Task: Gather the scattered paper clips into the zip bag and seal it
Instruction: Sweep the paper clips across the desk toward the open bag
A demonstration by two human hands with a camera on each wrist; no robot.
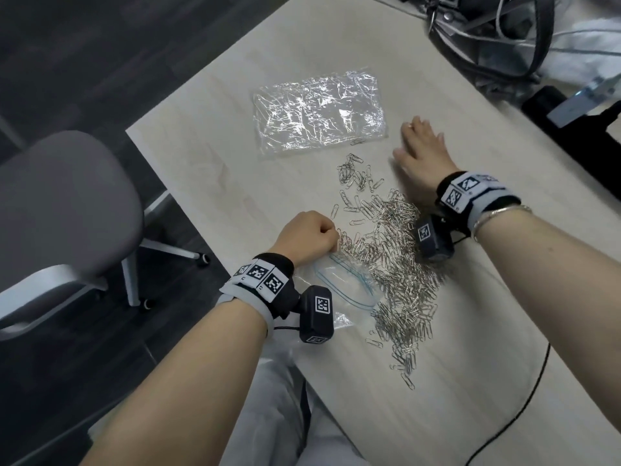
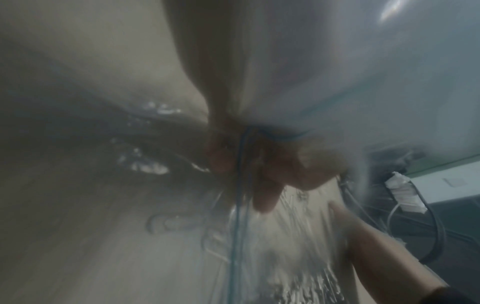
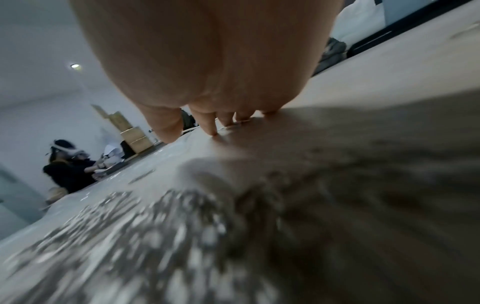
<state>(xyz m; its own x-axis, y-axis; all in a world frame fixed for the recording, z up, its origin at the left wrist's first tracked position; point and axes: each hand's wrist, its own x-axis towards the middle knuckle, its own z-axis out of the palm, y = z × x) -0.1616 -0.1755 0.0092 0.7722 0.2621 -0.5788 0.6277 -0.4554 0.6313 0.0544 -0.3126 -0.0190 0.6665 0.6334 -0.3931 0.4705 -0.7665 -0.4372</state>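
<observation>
left hand [image 1: 307, 235]: curled into a loose fist at the near-left edge of the clip pile, fingers [image 2: 265, 197] pinching the rim of the zip bag. The left wrist view is blurry, but you can see the blue zip line running right through the grip.

right hand [image 1: 421, 153]: flat on the desk, palm down, fingers [image 3: 207, 123] straight and a bit spread, tips touching the desk surface. It sits at the far-right side of the clips, just beside the crinkly sheet, holding nothing.

zip bag [image 1: 347, 285]: clear with a blue zip line, lying at the near edge of the desk with its mouth pulled open into an oval. The mouth faces the pile and clips lie right up against its rim. Can't tell whether any are inside.

paper clips [image 1: 400, 260]: silver, tons of them, in a long messy band running from just below the crinkly sheet down toward the near edge, between the two hands. The thickest part is in the middle; a few strays lie apart at both ends.

desk [image 1: 215, 163]: light wood grain, seen at an angle.

plastic sheet [image 1: 319, 111]: crumpled, shiny and clear, flat on the desk beyond the clips, with one clip touching its near edge.

other stuff: grey office chair [image 1: 67, 210] off to the left, black cable [image 1: 524, 405] trailing across the near-right of the desk, dark straps and bags at the far right corner.
</observation>
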